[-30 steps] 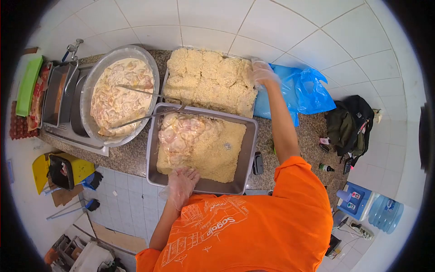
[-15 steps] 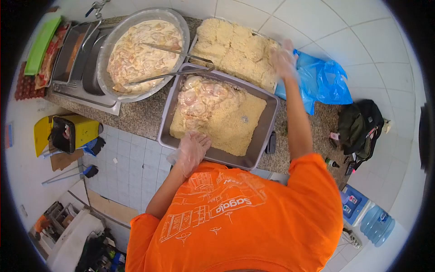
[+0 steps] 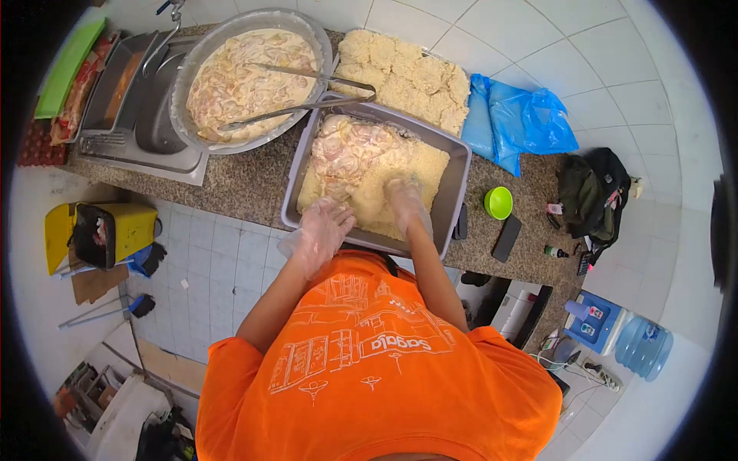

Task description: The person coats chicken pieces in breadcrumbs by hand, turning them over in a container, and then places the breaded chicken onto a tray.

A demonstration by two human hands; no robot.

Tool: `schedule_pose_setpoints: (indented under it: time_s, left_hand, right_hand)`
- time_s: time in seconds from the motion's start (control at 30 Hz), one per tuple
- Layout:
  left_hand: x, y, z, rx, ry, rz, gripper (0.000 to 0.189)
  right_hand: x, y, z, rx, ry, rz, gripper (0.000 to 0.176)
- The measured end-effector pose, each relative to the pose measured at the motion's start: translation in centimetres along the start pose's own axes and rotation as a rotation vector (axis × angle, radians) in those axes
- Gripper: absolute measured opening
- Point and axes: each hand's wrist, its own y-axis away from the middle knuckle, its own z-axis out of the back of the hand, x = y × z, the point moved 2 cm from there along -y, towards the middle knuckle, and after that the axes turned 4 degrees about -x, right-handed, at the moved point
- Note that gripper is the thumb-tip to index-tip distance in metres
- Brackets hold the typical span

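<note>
A grey rectangular tub [image 3: 459, 175] holds pale breadcrumbs [image 3: 377, 218] and, toward its far left, a heap of wet, batter-coated raw meat pieces [image 3: 350, 150]. My left hand [image 3: 327, 227], in a clear plastic glove, lies over the tub's near left side with its fingers stretched out at the edge of the crumbs. Also gloved, my right hand [image 3: 407, 203] reaches down into the crumbs right of the meat. Its fingertips are partly hidden there. Behind the tub is a tray heaped with crumb-coated pieces [image 3: 407, 77].
Metal tongs [image 3: 307, 107] lie across a large round basin [image 3: 178, 107] of battered meat, beside the sink [image 3: 161, 115]. Right of the tub are a blue plastic bag [image 3: 530, 123], a green bowl [image 3: 498, 203], a dark phone-like slab [image 3: 506, 238] and a black bag [image 3: 603, 196].
My right hand has come from the tray of coated pieces at the back down into the crumbs. My left hand stays near the tub's near left side. The green bowl now shows.
</note>
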Motion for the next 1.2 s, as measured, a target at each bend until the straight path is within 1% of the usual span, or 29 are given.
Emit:
schedule_pose_setpoints:
  time_s: [0.07,0.13,0.17,0.2,0.27,0.3,0.33,0.37,0.43,0.47,0.53,0.57,0.6,0.63,0.67,0.7,0.73,0.77,0.83,0.87,0.93,0.97,1.0,1.03,1.07,1.1,1.13,1.17,1.2]
  left_hand:
    - [-0.2,-0.3,0.9,-0.013,-0.029,-0.008,0.061]
    - [-0.3,0.4,0.8,-0.004,-0.013,0.000,0.061]
    - [-0.6,0.5,0.4,0.012,0.005,-0.006,0.061]
    - [-0.7,0.0,0.7,0.022,0.004,-0.007,0.061]
    - [-0.4,-0.9,2.3,0.060,0.088,0.030,0.043]
    - [-0.6,-0.4,2.2,0.055,0.096,0.022,0.043]
    - [-0.9,0.4,1.7,0.051,0.068,-0.010,0.051]
    - [-1.3,1.1,1.4,0.049,0.038,-0.041,0.059]
    - [-1.9,2.1,1.3,0.038,0.040,-0.068,0.056]
    - [-2.1,2.5,1.3,0.030,0.040,-0.088,0.053]
    - [-2.5,3.1,1.2,0.042,0.025,-0.100,0.050]
    - [-2.6,3.3,1.2,0.059,0.002,-0.110,0.047]
    - [-2.6,3.3,1.3,0.060,-0.001,-0.111,0.047]
    - [-2.7,3.2,1.3,0.051,0.006,-0.102,0.047]
    - [-2.7,3.2,1.3,0.042,0.016,-0.094,0.048]
    - [-2.7,3.3,1.2,0.044,0.019,-0.096,0.048]
    - [-2.8,3.4,1.1,0.038,0.020,-0.098,0.050]
    - [-2.7,3.6,1.2,0.029,0.020,-0.098,0.052]
    - [-2.6,3.3,1.7,0.036,0.011,-0.098,0.053]
    - [-2.7,3.0,1.7,0.053,0.006,-0.101,0.055]
    - [-2.7,2.9,1.8,0.048,0.003,-0.104,0.056]
    - [-2.9,2.8,1.9,0.041,-0.002,-0.106,0.057]
    - [-3.0,2.9,1.7,0.042,-0.002,-0.107,0.057]
    - [-3.1,2.9,1.4,-0.003,-0.015,-0.105,0.057]
    - [-3.2,2.8,1.1,-0.047,-0.031,-0.098,0.056]
    - [-3.1,2.5,0.7,-0.043,-0.039,-0.088,0.056]
    - [-3.2,2.0,0.3,-0.112,-0.128,-0.124,0.054]
    - [-3.5,1.4,0.0,-0.181,-0.218,-0.163,0.051]
    - [-3.6,-0.1,-0.1,-0.178,-0.227,-0.155,0.051]
  right_hand:
    - [-0.9,-2.3,-0.7,0.032,-0.411,-0.121,0.032]
    - [-2.6,-2.9,-2.2,0.065,-0.838,-0.259,0.028]
    - [-3.0,-3.4,-2.5,0.057,-0.842,-0.251,0.028]
    - [-3.4,-3.8,-2.7,0.042,-0.620,-0.168,0.027]
    - [-4.0,-4.4,-3.7,0.029,-0.164,-0.009,0.026]
    - [-3.9,-4.4,-4.5,0.028,0.063,0.074,0.026]
    - [-2.7,-3.5,-4.7,0.028,0.287,0.156,0.026]
    - [-1.9,-2.3,-4.7,0.036,0.288,0.162,0.026]
    - [3.1,3.6,-1.8,-0.095,-0.027,-0.113,0.038]
    - [3.4,4.0,-2.1,-0.093,-0.023,-0.107,0.038]
    - [3.6,4.7,-2.6,-0.117,0.060,0.022,0.047]
    - [1.7,2.9,-3.9,-0.115,0.060,0.020,0.047]
    - [-1.3,-0.6,-6.1,0.032,0.102,0.091,0.052]
    - [-2.8,-2.4,-7.4,0.177,0.145,0.163,0.057]
    - [-0.9,-0.5,-6.4,0.174,0.146,0.164,0.057]
    - [3.3,3.5,-4.2,0.106,0.079,0.046,0.054]
    - [5.7,5.9,-2.9,0.041,0.013,-0.071,0.052]
    - [5.9,6.0,-2.7,0.045,0.015,-0.071,0.052]
    - [6.4,5.8,-2.4,0.208,0.329,0.246,0.042]
    - [5.5,5.6,-2.5,0.204,0.327,0.248,0.042]
    - [3.7,5.5,-2.1,-0.089,0.241,0.434,0.032]
    - [3.2,5.1,-1.4,-0.090,0.241,0.437,0.032]
    - [2.8,5.1,-0.2,0.001,-0.051,0.162,0.044]
    - [2.7,5.6,1.0,0.089,-0.342,-0.119,0.057]
    - [3.0,6.2,2.3,0.082,-0.345,-0.126,0.057]
    - [3.6,7.2,3.9,0.020,-0.353,-0.169,0.055]
    - [3.4,7.7,5.0,-0.043,-0.362,-0.215,0.053]
    - [2.4,7.4,5.6,-0.052,-0.367,-0.227,0.053]
    - [1.0,6.5,6.1,-0.128,-0.089,-0.162,0.048]
